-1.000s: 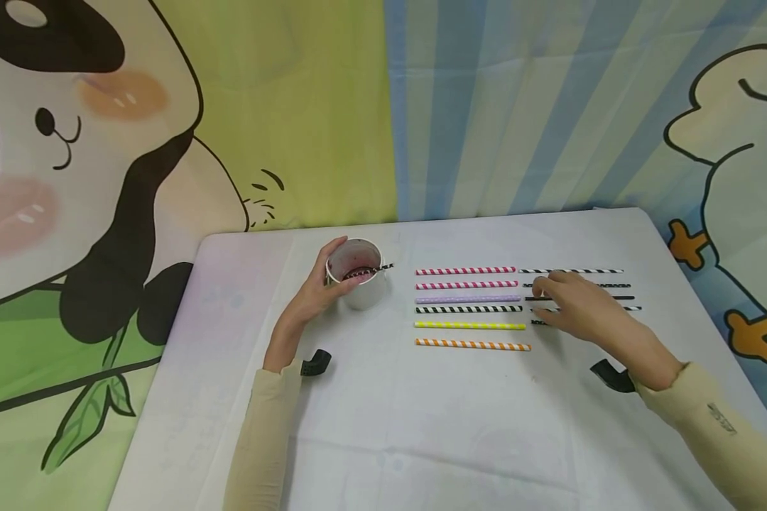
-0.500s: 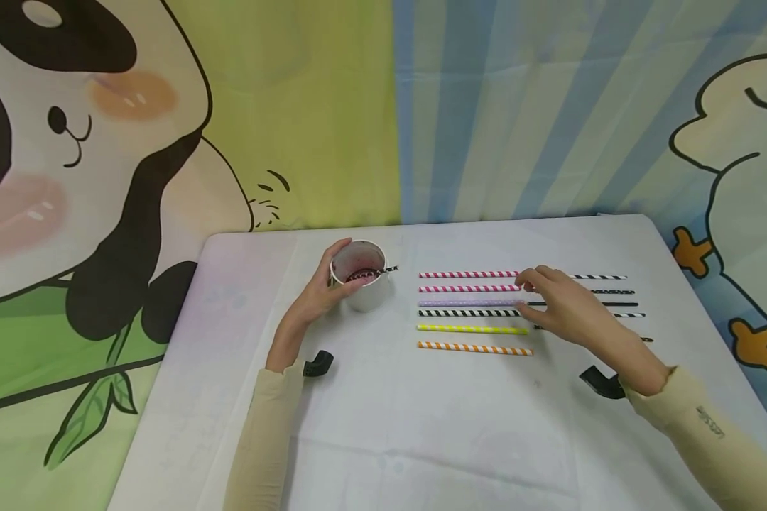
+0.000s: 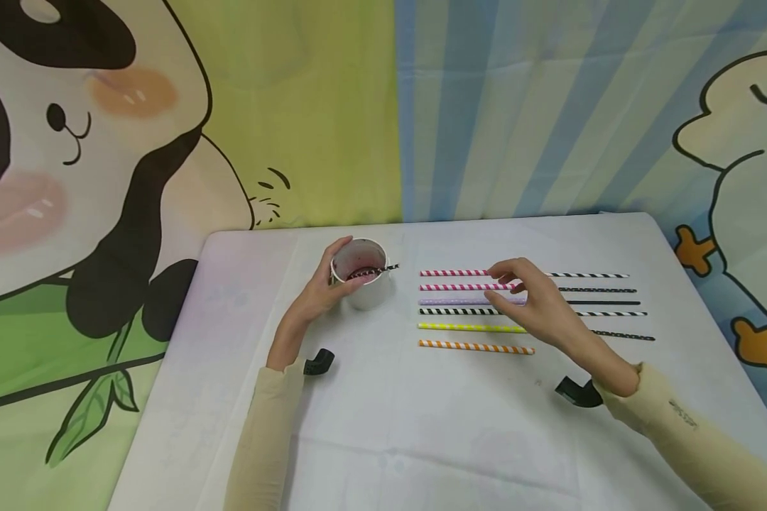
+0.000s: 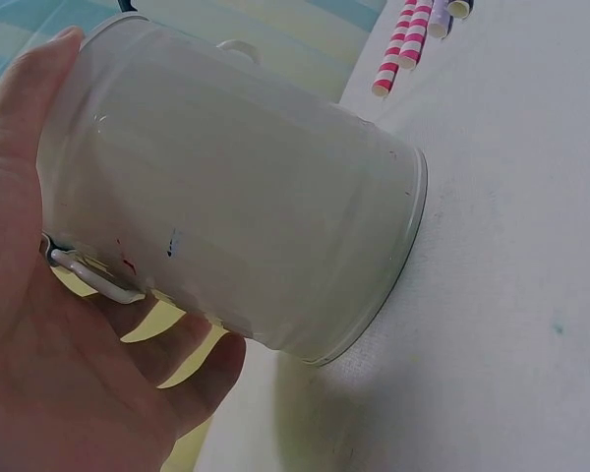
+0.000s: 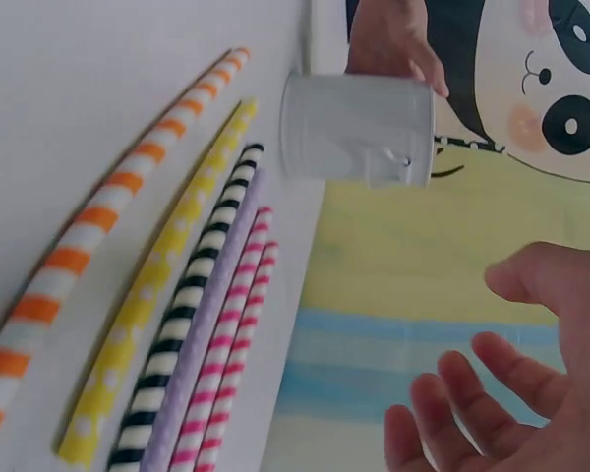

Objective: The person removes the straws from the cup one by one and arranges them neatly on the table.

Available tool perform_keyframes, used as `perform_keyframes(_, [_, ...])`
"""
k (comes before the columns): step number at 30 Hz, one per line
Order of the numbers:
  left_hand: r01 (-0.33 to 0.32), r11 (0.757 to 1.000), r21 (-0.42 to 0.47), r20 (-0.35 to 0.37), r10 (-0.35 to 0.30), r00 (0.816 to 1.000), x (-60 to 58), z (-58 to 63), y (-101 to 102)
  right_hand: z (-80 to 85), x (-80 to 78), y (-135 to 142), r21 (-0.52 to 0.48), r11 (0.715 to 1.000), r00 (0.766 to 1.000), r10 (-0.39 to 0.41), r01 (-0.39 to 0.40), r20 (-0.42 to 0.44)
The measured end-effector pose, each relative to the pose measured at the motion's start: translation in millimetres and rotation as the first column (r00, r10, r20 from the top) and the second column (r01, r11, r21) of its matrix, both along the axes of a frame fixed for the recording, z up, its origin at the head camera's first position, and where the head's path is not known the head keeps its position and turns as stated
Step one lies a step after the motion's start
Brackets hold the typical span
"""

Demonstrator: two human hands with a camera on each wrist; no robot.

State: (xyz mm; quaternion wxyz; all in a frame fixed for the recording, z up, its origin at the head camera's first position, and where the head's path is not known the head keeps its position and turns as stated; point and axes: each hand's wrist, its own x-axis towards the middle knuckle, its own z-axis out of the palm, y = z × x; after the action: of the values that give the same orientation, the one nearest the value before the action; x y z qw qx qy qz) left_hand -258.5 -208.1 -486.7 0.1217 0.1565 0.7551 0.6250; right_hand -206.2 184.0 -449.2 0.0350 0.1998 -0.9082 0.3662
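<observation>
My left hand [image 3: 316, 292] holds a small white bucket [image 3: 367, 294] with a loop on its side, thumb at the rim and fingers around the far side. In the left wrist view the bucket [image 4: 236, 187] fills the middle. A black-and-white paper straw [image 3: 390, 267] leans in it, one end sticking out past the right rim. My right hand [image 3: 540, 305] hovers over the rows of straws, fingers loosely bent and thumb apart. Nothing lies between its fingers in the right wrist view. Beneath it are two pink striped straws [image 3: 454, 287], a lilac straw [image 3: 457, 302] and a black-striped straw [image 3: 460, 311], partly covered.
Nearer me lie a yellow dotted straw [image 3: 463, 327] and an orange striped straw [image 3: 476, 347]. A second column of several black or black-and-white straws [image 3: 613, 313] lies to the right. The white table [image 3: 422, 419] ends at a printed cloth backdrop [image 3: 332, 128].
My right hand has moved left from the black straws to above the coloured ones, uncovering more of the right column. My left hand and the bucket stay in place.
</observation>
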Motion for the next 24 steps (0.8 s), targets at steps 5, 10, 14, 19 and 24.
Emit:
perform_keyframes(5, [-0.006, 1.000, -0.014, 0.013, 0.006, 1.000, 0.2, 1.6, 0.4, -3.2, -0.6, -14.1, -0.121, 0.992, 1.000, -0.022, 0.020, -0.010])
perform_keyframes(10, [-0.016, 0.999, -0.030, 0.020, 0.017, 1.000, 0.7, 3.1, 1.2, -5.0, -2.9, -28.1, -0.232, 0.973, 1.000, -0.015, 0.011, -0.013])
perform_keyframes(14, [-0.020, 0.999, -0.040, 0.016, 0.021, 1.000, 0.7, 3.9, 1.5, -7.6, -7.8, -39.3, -0.303, 0.953, 1.000, -0.008, 0.011, 0.012])
perform_keyframes(19, [-0.019, 0.999, -0.045, 0.010, 0.020, 1.000, 0.8, 3.9, 1.1, -12.4, -16.4, -61.1, -0.381, 0.924, 0.998, 0.005, 0.017, 0.057])
perform_keyframes(24, [-0.013, 0.999, -0.035, 0.005, 0.013, 1.000, 0.2, 2.9, 0.8, -1.4, -16.1, -91.4, -0.448, 0.894, 0.997, 0.044, -0.009, 0.068])
